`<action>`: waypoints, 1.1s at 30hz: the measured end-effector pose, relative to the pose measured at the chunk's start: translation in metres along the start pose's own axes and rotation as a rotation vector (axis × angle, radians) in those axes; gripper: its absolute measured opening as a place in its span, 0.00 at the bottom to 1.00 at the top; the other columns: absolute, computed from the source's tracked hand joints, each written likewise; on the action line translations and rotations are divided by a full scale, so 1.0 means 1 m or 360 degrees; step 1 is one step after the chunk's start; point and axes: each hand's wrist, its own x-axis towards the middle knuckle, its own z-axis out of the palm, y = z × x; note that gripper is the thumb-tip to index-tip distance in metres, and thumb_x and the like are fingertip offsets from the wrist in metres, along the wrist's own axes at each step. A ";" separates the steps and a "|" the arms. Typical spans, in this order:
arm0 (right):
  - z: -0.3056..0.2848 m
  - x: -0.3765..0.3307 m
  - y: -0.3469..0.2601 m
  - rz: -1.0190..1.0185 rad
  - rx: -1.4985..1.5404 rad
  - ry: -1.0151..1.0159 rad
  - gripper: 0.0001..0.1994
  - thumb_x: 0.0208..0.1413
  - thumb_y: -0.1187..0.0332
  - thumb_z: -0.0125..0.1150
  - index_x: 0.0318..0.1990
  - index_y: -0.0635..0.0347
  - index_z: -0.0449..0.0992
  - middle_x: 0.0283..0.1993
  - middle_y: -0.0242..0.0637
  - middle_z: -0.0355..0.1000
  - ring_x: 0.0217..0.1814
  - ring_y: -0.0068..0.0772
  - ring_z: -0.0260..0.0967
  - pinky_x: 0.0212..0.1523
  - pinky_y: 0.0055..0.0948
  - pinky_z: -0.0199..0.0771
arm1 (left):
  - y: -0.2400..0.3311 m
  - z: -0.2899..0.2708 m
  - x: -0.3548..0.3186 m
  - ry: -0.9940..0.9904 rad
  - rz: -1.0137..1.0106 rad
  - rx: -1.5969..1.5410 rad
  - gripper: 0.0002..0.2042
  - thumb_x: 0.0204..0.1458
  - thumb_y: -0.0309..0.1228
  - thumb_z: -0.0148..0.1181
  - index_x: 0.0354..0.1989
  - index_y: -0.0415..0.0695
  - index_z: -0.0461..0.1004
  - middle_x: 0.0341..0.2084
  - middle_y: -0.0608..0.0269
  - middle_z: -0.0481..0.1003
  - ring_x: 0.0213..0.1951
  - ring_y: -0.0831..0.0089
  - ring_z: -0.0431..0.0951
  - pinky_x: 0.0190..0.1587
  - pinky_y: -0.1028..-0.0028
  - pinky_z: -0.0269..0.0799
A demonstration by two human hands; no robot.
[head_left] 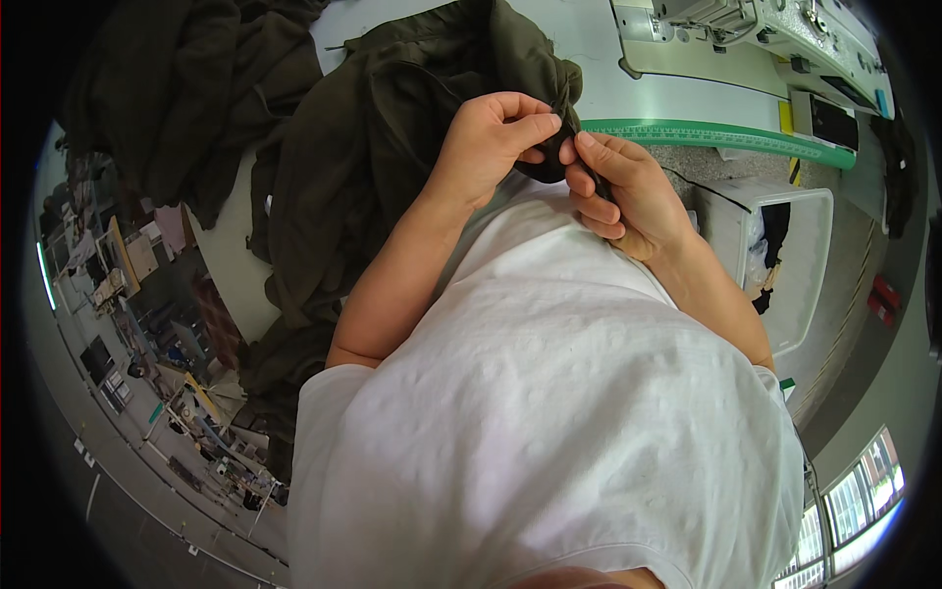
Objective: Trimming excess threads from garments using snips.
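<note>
A dark olive garment [339, 147] lies in loose folds over the table and hangs down its near left side. At its right edge, my left hand [498, 137] pinches a gathered part of the cloth between thumb and fingers. Close beside it, my right hand [623, 187] has its fingers curled round a narrow dark strip of the same garment. The fingertips of both hands almost meet there. What lies inside the folds between them is hidden.
A sewing machine [765, 39] stands at the far right of the white table [599, 83]. A green ruler strip [726, 137] runs along the table's near edge. Right of me is a white bin [810, 265] with cloth and plastic inside. More dark fabric [196, 88] is heaped at the left.
</note>
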 end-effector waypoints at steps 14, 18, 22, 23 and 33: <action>-0.009 0.019 -0.008 -0.0860 -0.1405 0.0386 0.10 0.56 0.65 0.58 0.34 0.64 0.70 0.21 0.28 0.63 0.17 0.13 0.53 0.15 0.16 0.52 | -0.004 0.001 -0.002 0.0040 0.0139 0.0076 0.07 0.48 0.26 0.62 0.32 0.35 0.76 0.27 0.65 0.75 0.28 0.80 0.74 0.30 0.80 0.71; -0.010 0.028 -0.003 -0.0994 -0.1687 0.0379 0.07 0.52 0.72 0.57 0.34 0.67 0.70 0.23 0.26 0.64 0.23 0.13 0.55 0.23 0.17 0.56 | -0.013 0.002 -0.001 0.0154 0.0388 0.0449 0.06 0.45 0.24 0.62 0.30 0.36 0.76 0.26 0.66 0.74 0.25 0.80 0.74 0.28 0.79 0.70; -0.008 0.030 -0.005 -0.0858 -0.1739 0.0433 0.05 0.51 0.74 0.54 0.33 0.68 0.70 0.25 0.27 0.65 0.28 0.14 0.56 0.27 0.18 0.57 | -0.012 0.005 -0.003 0.0340 0.0740 0.0882 0.05 0.42 0.24 0.63 0.27 0.37 0.76 0.25 0.64 0.71 0.24 0.77 0.73 0.28 0.78 0.70; -0.009 0.031 -0.004 -0.0861 -0.1724 0.0426 0.05 0.51 0.74 0.54 0.33 0.68 0.70 0.25 0.27 0.65 0.28 0.14 0.56 0.28 0.18 0.58 | -0.012 0.006 -0.003 0.0408 0.0865 0.1022 0.05 0.41 0.23 0.63 0.26 0.37 0.75 0.25 0.64 0.71 0.23 0.76 0.73 0.28 0.78 0.71; -0.019 0.043 0.000 -0.0787 -0.1525 0.0277 0.06 0.52 0.75 0.53 0.36 0.68 0.70 0.30 0.27 0.67 0.32 0.15 0.59 0.33 0.17 0.61 | -0.009 -0.002 -0.001 0.0366 0.0811 0.1008 0.05 0.41 0.24 0.63 0.26 0.37 0.75 0.27 0.62 0.71 0.24 0.74 0.74 0.29 0.77 0.71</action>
